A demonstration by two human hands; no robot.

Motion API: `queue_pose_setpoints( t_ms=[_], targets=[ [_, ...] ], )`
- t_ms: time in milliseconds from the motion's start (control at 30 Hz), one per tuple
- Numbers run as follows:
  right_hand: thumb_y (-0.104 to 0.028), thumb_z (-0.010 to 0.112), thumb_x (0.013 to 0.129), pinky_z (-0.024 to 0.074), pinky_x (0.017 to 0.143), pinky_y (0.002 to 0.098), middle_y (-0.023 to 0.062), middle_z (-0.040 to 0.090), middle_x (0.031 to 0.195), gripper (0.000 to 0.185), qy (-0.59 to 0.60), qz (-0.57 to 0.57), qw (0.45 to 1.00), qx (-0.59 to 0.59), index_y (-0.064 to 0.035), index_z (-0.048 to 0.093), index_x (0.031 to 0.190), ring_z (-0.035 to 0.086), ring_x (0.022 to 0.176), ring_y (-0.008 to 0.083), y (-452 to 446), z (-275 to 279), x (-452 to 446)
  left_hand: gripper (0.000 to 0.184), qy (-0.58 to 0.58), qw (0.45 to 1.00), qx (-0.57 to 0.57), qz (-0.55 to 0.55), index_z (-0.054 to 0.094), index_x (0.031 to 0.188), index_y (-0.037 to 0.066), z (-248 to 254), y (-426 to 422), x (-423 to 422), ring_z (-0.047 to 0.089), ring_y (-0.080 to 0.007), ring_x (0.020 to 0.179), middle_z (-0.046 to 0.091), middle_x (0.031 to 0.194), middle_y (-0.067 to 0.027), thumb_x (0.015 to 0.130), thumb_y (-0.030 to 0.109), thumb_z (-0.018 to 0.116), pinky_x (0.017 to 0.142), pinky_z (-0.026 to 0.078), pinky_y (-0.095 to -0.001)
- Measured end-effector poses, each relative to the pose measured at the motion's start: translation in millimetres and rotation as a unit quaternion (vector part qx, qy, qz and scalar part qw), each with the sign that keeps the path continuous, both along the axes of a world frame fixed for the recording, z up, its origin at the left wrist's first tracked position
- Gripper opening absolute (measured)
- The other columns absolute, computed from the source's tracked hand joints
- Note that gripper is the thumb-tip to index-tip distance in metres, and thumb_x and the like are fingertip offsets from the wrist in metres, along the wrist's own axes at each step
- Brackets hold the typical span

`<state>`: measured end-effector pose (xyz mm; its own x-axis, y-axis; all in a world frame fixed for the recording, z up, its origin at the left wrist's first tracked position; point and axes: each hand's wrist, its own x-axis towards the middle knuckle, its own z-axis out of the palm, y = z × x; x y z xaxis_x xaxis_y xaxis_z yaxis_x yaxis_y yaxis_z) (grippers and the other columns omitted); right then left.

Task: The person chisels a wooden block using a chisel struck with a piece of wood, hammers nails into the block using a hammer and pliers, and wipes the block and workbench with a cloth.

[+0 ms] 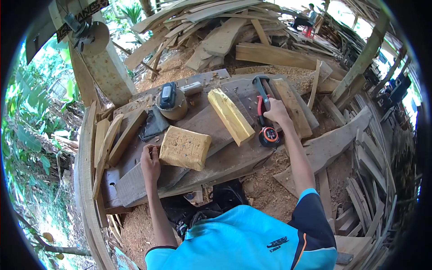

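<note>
My left hand (150, 161) is beside the left edge of a thick yellowish wood block (185, 147), its fingers curled with the thumb against them. Whatever they pinch is too small to make out. Pencil-like marks and several dark dots cover the block's top face. My right hand (275, 112) is closed around the handle of a hammer (260, 81), whose head points away from me. Red-handled pliers (259, 108) lie just left of this hand. Below it sits a round black and orange tape measure (269, 136). A long grooved yellow wood piece (230, 116) lies between my hands.
On the bench (216, 166) stand a round tan container (173, 108) with a dark device (168, 95) on top, and a dark cloth (154, 123). Boards (292, 108) lie along the right edge. Wood piles (220, 40) rise behind; a person (308, 19) sits far back.
</note>
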<state>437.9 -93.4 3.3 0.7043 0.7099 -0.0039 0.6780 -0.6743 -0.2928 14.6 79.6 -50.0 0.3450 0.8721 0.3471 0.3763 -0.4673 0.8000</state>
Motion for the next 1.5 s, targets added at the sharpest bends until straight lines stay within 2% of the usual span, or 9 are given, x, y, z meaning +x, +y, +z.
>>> queue_pose_setpoints(
  t_ms=[133, 233, 433, 700, 800, 933, 1067, 1200, 1500],
  targets=[
    [-0.024, 0.070, 0.066, 0.0490, 0.084, 0.0401, 0.0223, 0.064, 0.096, 0.049, 0.014, 0.068, 0.982, 0.175, -0.0020, 0.059, 0.108, 0.062, 0.094, 0.0323, -20, -11, 3, 0.016, 0.000, 1.000, 0.000, -0.001, 0.054, 0.093, -0.002, -1, 1, -1, 0.060, -0.0255, 0.079, 0.062, 0.085, -0.0147, 0.092, 0.013, 0.048, 0.074, 0.045, -0.0327],
    [-0.029, 0.070, 0.072, 0.0487, 0.083, 0.0392, 0.0232, 0.063, 0.097, 0.051, 0.265, 0.100, 0.901, 0.329, -0.0037, 0.058, 0.113, 0.062, 0.095, 0.0317, -27, -17, 21, 0.014, -0.016, 1.000, -0.008, -0.007, 0.054, 0.092, -0.002, 2, -3, 1, 0.060, -0.0223, 0.079, 0.062, 0.083, -0.0137, 0.092, 0.012, 0.050, 0.074, 0.045, -0.0312],
    [-0.031, 0.070, 0.074, 0.0483, 0.084, 0.0433, 0.0243, 0.062, 0.099, 0.050, -0.042, -0.043, 0.995, 0.077, -0.0005, 0.056, 0.111, 0.060, 0.096, 0.0381, -58, -22, 6, 0.011, -0.048, 0.998, -0.020, 0.019, 0.054, 0.091, -0.002, 7, -7, 0, 0.060, -0.0182, 0.079, 0.062, 0.081, -0.0119, 0.090, 0.009, 0.052, 0.074, 0.046, -0.0290],
    [-0.034, 0.071, 0.060, 0.0491, 0.066, 0.0418, 0.0207, 0.064, 0.074, 0.038, -0.002, -0.080, 0.995, 0.066, 0.0025, 0.064, 0.070, 0.064, 0.073, 0.0346, -55, 3, 36, 0.009, -0.055, 0.998, -0.013, 0.010, 0.056, 0.094, -0.001, -1, -1, -3, 0.059, -0.0123, 0.078, 0.062, 0.083, -0.0067, 0.090, 0.007, 0.054, 0.073, 0.046, -0.0249],
    [-0.032, 0.072, 0.058, 0.0496, 0.066, 0.0394, 0.0213, 0.064, 0.075, 0.041, 0.103, -0.096, 0.989, 0.044, 0.0028, 0.065, 0.078, 0.064, 0.072, 0.0318, -53, 31, 36, 0.012, -0.108, 0.994, 0.001, 0.021, 0.059, 0.095, 0.000, -5, 2, -4, 0.061, -0.0171, 0.077, 0.064, 0.083, -0.0099, 0.087, 0.009, 0.058, 0.072, 0.047, -0.0290],
    [-0.023, 0.071, 0.063, 0.0490, 0.070, 0.0347, 0.0229, 0.065, 0.087, 0.035, -0.279, 0.057, 0.943, 0.170, 0.0025, 0.068, 0.088, 0.064, 0.077, 0.0331, -54, 10, 89, 0.011, -0.178, 0.983, -0.009, 0.040, 0.061, 0.095, 0.001, 5, -4, -3, 0.060, -0.0143, 0.079, 0.064, 0.084, -0.0077, 0.085, 0.007, 0.060, 0.073, 0.047, -0.0261],
    [-0.021, 0.068, 0.072, 0.0451, 0.066, 0.0358, 0.0110, 0.061, 0.079, 0.026, -0.141, 0.035, 0.932, 0.333, 0.0019, 0.064, 0.085, 0.059, 0.068, 0.0258, -63, 72, 39, 0.014, -0.312, 0.946, -0.093, 0.006, 0.062, 0.100, 0.000, 17, -23, -10, 0.057, -0.0090, 0.082, 0.062, 0.089, -0.0052, 0.087, 0.004, 0.058, 0.075, 0.045, -0.0219],
    [-0.017, 0.058, 0.085, 0.0442, 0.046, 0.0242, 0.0026, 0.055, 0.073, 0.024, 0.343, -0.007, 0.816, 0.465, -0.0020, 0.052, 0.102, 0.055, 0.056, 0.0094, -72, 103, -82, 0.022, -0.365, 0.915, -0.154, -0.073, 0.058, 0.110, -0.005, 30, -41, -13, 0.055, -0.0082, 0.086, 0.060, 0.094, -0.0036, 0.089, -0.002, 0.053, 0.077, 0.044, -0.0202],
    [-0.012, 0.057, 0.087, 0.0385, 0.037, 0.0251, 0.0015, 0.045, 0.055, 0.014, 0.643, 0.024, 0.694, 0.323, -0.0021, 0.051, 0.094, 0.044, 0.040, 0.0091, -65, 25, -206, 0.015, -0.241, 0.953, -0.131, -0.127, 0.067, 0.098, -0.001, 48, -42, 1, 0.055, -0.0073, 0.085, 0.062, 0.094, -0.0043, 0.086, 0.006, 0.060, 0.072, 0.042, -0.0200]
  ],
)
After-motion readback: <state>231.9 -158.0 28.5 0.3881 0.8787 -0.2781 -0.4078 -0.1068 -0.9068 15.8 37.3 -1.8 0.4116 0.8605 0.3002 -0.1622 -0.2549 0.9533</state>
